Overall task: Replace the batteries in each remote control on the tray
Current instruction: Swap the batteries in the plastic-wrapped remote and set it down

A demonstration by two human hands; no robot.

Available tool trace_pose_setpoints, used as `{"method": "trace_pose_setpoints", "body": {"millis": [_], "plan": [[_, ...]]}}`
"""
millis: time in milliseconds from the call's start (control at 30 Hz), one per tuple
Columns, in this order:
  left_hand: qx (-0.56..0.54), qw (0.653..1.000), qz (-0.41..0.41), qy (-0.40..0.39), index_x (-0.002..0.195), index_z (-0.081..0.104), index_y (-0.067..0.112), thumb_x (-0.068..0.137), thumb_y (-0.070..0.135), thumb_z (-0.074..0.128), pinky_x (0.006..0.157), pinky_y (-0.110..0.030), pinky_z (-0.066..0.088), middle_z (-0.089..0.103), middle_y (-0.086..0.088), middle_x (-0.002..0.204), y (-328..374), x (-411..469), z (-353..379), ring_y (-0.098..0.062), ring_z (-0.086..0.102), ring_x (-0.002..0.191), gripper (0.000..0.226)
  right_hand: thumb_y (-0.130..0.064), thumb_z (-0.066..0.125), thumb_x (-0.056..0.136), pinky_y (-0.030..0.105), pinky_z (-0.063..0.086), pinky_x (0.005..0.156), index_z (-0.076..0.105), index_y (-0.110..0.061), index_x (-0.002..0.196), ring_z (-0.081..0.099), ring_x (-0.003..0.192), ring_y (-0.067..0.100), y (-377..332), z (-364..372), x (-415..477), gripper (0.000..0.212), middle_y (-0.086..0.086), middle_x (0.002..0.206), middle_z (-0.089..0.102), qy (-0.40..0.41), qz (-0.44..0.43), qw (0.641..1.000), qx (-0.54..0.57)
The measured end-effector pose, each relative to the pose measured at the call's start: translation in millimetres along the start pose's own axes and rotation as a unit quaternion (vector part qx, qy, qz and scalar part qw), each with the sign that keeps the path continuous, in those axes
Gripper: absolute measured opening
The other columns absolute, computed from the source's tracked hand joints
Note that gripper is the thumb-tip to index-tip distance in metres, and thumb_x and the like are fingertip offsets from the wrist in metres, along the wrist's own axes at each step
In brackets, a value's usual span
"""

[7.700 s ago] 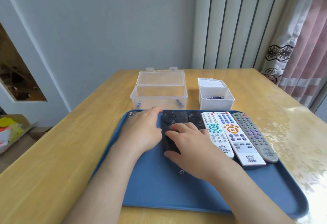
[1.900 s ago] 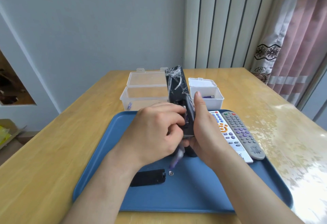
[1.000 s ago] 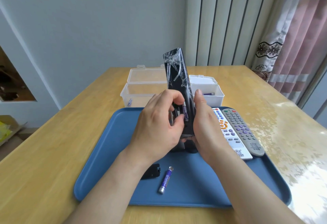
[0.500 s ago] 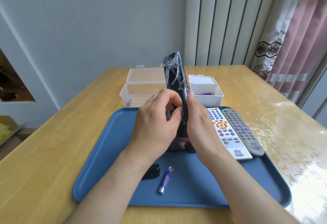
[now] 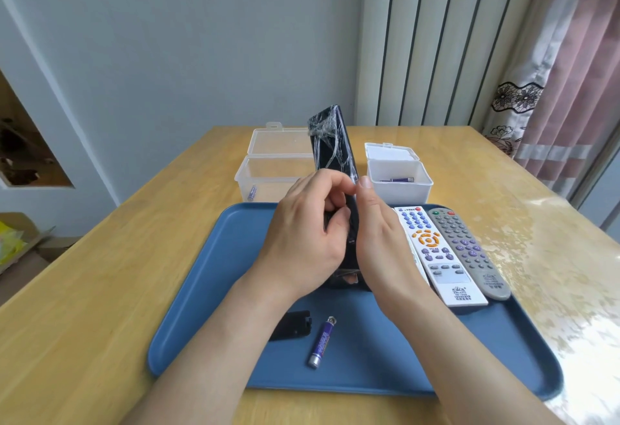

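Battery change under way on a wooden table [image 5: 134, 273], over a blue tray [image 5: 436, 357]. Just behind the tray sit a clear box [image 5: 271, 169] and a white box [image 5: 399, 190], each holding cells. The black remote [image 5: 330, 143], wrapped in film, stands upright above the tray's middle; seconds ago it lay flat in the tray's row. The white remote [image 5: 432, 250] and grey remote [image 5: 466, 250] lie untouched at the tray's right.

The right hand [image 5: 379, 240] has its grip clasped on the black remote's edge, thumb up along the side. The left hand [image 5: 302, 240] has its grip curled against the remote's open back, where a cell still showed a second ago. Whether the fingers now pinch that cell cannot be told.

The cover [image 5: 292, 324] lies at the tray's front. Just beside it is the battery [image 5: 322, 340] that dropped out under two seconds ago.

The likely reading is that one old cell is out and the second is being worked loose. No new cells have gone in yet, and the other remotes are still to be done.
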State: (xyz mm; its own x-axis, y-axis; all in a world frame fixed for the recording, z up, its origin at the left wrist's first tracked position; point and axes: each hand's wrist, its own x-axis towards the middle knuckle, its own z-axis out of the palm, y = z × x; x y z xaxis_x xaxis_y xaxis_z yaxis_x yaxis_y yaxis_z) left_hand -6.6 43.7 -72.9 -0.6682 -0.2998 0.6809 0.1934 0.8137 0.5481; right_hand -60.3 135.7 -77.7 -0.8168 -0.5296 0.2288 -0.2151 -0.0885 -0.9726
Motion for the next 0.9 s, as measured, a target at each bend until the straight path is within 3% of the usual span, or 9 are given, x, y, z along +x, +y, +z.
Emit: {"method": "trace_pose_setpoints", "body": {"millis": [133, 233, 433, 533, 633, 700, 800, 900], "plan": [[-0.008, 1.0, -0.011, -0.004, 0.098, 0.059, 0.015, 0.082, 0.008, 0.055, 0.076, -0.032, 0.048, 0.058, 0.002, 0.083, 0.3, -0.7, -2.5, -0.015, 0.055, 0.082, 0.017, -0.047, 0.027, 0.103, 0.011, 0.046, 0.045, 0.067, -0.024, 0.091, 0.063, 0.07, -0.005, -1.0, 0.7, -1.0, 0.047, -0.004, 0.087, 0.07, -0.001, 0.009, 1.0, -0.008], [-0.011, 1.0, -0.009, 0.007, 0.098, 0.058, 0.014, 0.082, 0.007, 0.055, 0.075, -0.028, 0.047, 0.056, 0.002, 0.08, 4.1, -1.2, -4.1, -0.013, 0.053, 0.078, 0.018, -0.048, 0.028, 0.103, 0.016, 0.052, 0.052, 0.068, -0.026, 0.09, 0.065, 0.071, -0.001, 0.9, 1.0, 0.0, 0.048, -0.004, 0.086, 0.073, -0.003, 0.009, 1.0, -0.002], [-0.07, 0.997, -0.025, 0.033, 0.098, 0.054, 0.022, 0.078, 0.002, 0.064, 0.065, -0.04, 0.052, 0.052, 0.002, 0.078, 10.8, -2.6, -3.1, -0.021, 0.055, 0.067, 0.03, -0.054, 0.028, 0.101, 0.026, 0.053, 0.056, 0.07, -0.032, 0.075, 0.071, 0.074, 0.009, -5.8, -1.7, -0.8, 0.053, -0.012, 0.074, 0.074, 0.009, 0.064, 0.997, 0.037], [-0.228, 0.966, -0.112, 0.041, 0.101, 0.053, 0.025, 0.071, 0.002, 0.067, 0.068, -0.037, 0.057, 0.061, 0.0, 0.088, 12.6, 1.0, -6.8, -0.016, 0.061, 0.073, 0.04, -0.054, 0.03, 0.101, 0.027, 0.05, 0.048, 0.071, -0.03, 0.079, 0.072, 0.073, 0.015, -9.4, -2.1, -0.8, 0.052, -0.005, 0.076, 0.076, 0.021, 0.087, 0.993, 0.072], [-0.39, 0.899, -0.199, 0.029, 0.103, 0.061, 0.017, 0.069, -0.001, 0.067, 0.067, -0.024, 0.053, 0.072, -0.006, 0.088, 9.2, 6.3, -20.2, -0.013, 0.063, 0.071, 0.039, -0.053, 0.028, 0.102, 0.029, 0.04, 0.043, 0.074, -0.026, 0.076, 0.062, 0.054, 0.025, -10.8, -1.9, 1.7, 0.059, 0.006, 0.065, 0.072, 0.016, 0.1, 0.99, 0.102], [-0.415, 0.882, -0.22, -0.037, 0.095, 0.069, 0.014, 0.07, 0.003, 0.069, 0.06, -0.018, 0.049, 0.071, -0.005, 0.076, 4.5, 8.8, -37.3, -0.013, 0.061, 0.064, 0.028, -0.053, 0.025, 0.102, 0.029, 0.036, 0.044, 0.071, -0.017, 0.085, 0.057, 0.051, 0.025, -10.6, -4.8, 5.3, 0.061, 0.008, 0.064, 0.072, 0.017, 0.103, 0.99, 0.098], [-0.252, 0.912, -0.203, -0.252, 0.084, 0.073, 0.011, 0.074, 0.005, 0.075, 0.054, -0.018, 0.044, 0.066, -0.003, 0.066, 0.6, 7.6, -58.0, -0.011, 0.055, 0.057, 0.013, -0.054, 0.025, 0.102, 0.024, 0.036, 0.041, 0.069, -0.012, 0.089, 0.056, 0.043, 0.02, -8.4, -11.3, 9.5, 0.062, 0.005, 0.062, 0.071, 0.038, 0.118, 0.988, 0.091], [-0.086, 0.865, -0.203, -0.45, 0.082, 0.074, 0.012, 0.077, 0.011, 0.078, 0.06, -0.024, 0.047, 0.07, -0.013, 0.071, 5.2, 2.9, -52.6, -0.013, 0.056, 0.06, 0.006, -0.056, 0.024, 0.101, 0.021, 0.037, 0.039, 0.071, -0.016, 0.096, 0.061, 0.047, 0.015, -6.4, -13.7, 11.1, 0.062, 0.009, 0.073, 0.076, 0.044, 0.117, 0.989, 0.081]]}}
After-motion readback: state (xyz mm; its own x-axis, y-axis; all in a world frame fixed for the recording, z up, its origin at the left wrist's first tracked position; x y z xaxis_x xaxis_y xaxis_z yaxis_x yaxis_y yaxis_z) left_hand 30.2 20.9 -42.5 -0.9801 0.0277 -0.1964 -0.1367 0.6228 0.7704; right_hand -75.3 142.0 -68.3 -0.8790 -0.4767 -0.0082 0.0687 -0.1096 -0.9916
